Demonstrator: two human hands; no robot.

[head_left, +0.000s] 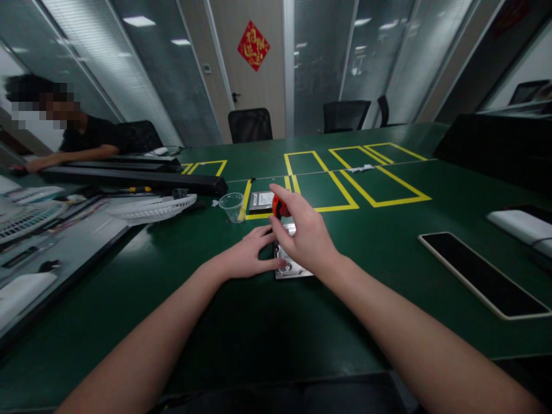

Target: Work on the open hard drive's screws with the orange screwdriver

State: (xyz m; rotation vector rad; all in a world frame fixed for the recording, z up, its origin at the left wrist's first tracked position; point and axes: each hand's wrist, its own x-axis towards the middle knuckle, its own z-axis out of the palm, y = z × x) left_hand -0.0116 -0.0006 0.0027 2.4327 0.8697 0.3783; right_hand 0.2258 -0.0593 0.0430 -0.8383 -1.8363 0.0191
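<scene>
A silver hard drive (297, 270) lies on the green table in front of me, partly covered by both hands. My left hand (252, 253) steadies it along its left side, thumb on the top face and fingers at the far left corner. Above the drive, my right hand (304, 230) grips an orange and black screwdriver (280, 206) by its handle, fingers closed around it. The tool's tip is hidden behind the hand. Just beyond sits a second hard drive (261, 200), inside a yellow taped outline, with a clear plastic cup (233, 206) to its left.
White fan-like grilles (157, 207) and a long black bar (142, 179) occupy the left side, where a person (92, 135) sits. On the right lie a dark flat panel with a light rim (483, 273) and a white box-like object (524, 227). Yellow tape (388, 202) marks the table.
</scene>
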